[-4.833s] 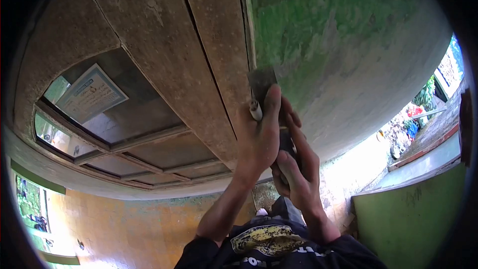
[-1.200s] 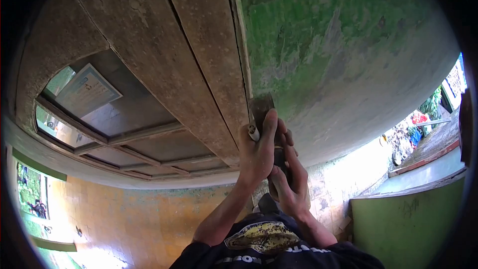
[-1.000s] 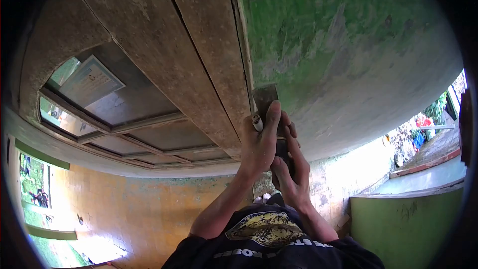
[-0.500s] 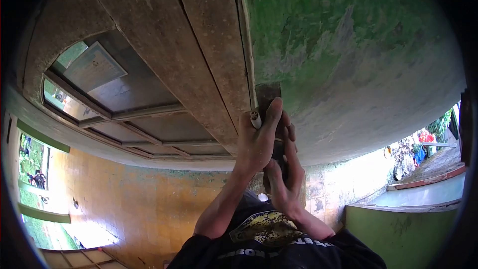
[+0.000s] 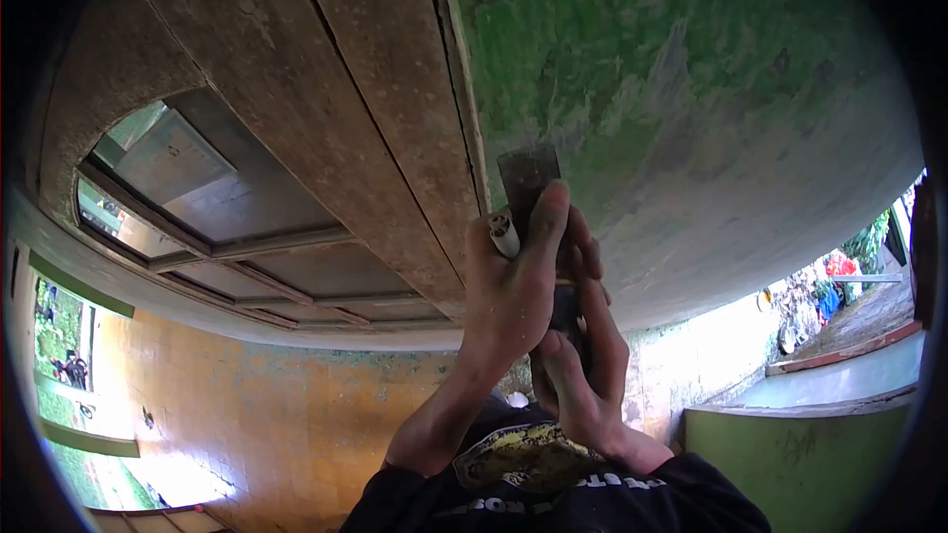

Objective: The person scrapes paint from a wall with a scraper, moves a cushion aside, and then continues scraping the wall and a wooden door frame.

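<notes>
A scraper (image 5: 529, 170) with a flat, dark metal blade lies against the green wall (image 5: 592, 89), where paint is patchy and worn to grey. My left hand (image 5: 513, 286) is wrapped round the upper part of the scraper, thumb along the blade. A white, rolled or tubular piece (image 5: 504, 235) sticks out between its fingers. Just below and to the right, my right hand (image 5: 583, 375) grips the lower part of the scraper, its fingers reaching up beside my left hand. The handle is mostly hidden by both hands.
A brown wooden frame (image 5: 365, 89) runs along the wall's left edge, with a glazed panel (image 5: 267, 188) further left. Below is a yellowish tiled floor (image 5: 296, 405). At the right stand a green low wall (image 5: 790, 454) and a heap of colourful items (image 5: 825, 301).
The blade has tilted and moved slightly up, and both hands have shifted with it. The frame and wall appear further left in the view.
</notes>
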The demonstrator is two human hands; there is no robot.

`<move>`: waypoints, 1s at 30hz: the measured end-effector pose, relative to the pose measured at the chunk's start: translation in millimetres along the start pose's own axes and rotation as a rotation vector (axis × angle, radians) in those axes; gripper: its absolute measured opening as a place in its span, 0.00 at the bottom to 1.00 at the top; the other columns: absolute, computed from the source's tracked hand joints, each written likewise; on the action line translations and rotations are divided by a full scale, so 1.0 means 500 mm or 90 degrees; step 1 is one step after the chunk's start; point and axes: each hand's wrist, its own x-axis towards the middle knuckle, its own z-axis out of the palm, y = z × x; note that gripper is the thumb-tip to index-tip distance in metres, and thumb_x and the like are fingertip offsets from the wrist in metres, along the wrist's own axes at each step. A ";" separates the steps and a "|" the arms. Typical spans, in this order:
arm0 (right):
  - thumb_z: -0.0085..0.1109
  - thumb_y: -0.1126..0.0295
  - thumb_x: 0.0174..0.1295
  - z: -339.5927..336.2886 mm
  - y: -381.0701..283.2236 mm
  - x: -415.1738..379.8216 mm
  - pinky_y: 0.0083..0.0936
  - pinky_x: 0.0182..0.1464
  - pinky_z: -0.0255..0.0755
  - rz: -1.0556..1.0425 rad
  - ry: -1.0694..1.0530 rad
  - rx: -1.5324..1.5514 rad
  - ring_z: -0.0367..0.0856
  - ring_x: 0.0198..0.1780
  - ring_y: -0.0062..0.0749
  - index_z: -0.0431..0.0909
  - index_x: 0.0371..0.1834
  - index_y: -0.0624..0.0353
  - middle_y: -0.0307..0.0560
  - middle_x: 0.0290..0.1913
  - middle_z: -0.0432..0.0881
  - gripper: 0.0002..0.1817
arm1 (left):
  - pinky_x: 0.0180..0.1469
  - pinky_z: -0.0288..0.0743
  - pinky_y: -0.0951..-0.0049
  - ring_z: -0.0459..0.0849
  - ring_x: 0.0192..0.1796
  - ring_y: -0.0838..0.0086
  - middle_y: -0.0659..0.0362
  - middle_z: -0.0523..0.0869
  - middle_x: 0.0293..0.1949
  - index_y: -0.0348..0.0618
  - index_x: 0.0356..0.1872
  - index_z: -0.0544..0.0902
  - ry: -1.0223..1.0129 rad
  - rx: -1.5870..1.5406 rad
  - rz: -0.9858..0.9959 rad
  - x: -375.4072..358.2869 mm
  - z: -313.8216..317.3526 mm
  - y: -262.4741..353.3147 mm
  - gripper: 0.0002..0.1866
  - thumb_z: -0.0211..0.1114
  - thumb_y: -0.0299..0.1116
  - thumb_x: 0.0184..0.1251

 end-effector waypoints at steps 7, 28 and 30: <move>0.46 0.80 0.63 -0.007 0.012 0.026 0.38 0.75 0.38 -0.048 0.000 -0.066 0.44 0.78 0.52 0.52 0.70 0.79 0.70 0.74 0.49 0.31 | 0.20 0.77 0.69 0.79 0.18 0.71 0.56 0.77 0.18 0.40 0.28 0.72 0.022 -0.019 0.046 0.012 0.009 0.015 0.18 0.55 0.44 0.74; 0.46 0.79 0.63 0.018 0.022 0.042 0.37 0.75 0.40 -0.085 0.009 -0.045 0.42 0.78 0.50 0.49 0.70 0.80 0.66 0.75 0.49 0.32 | 0.21 0.77 0.69 0.81 0.20 0.69 0.55 0.80 0.20 0.39 0.29 0.75 -0.017 0.039 0.064 0.022 -0.018 0.032 0.19 0.55 0.46 0.74; 0.46 0.79 0.63 0.016 0.013 0.034 0.37 0.75 0.41 -0.100 0.014 -0.040 0.43 0.78 0.48 0.49 0.70 0.79 0.65 0.76 0.49 0.33 | 0.22 0.77 0.69 0.81 0.20 0.69 0.55 0.81 0.21 0.39 0.29 0.75 -0.026 0.033 0.052 0.020 -0.013 0.048 0.20 0.55 0.47 0.74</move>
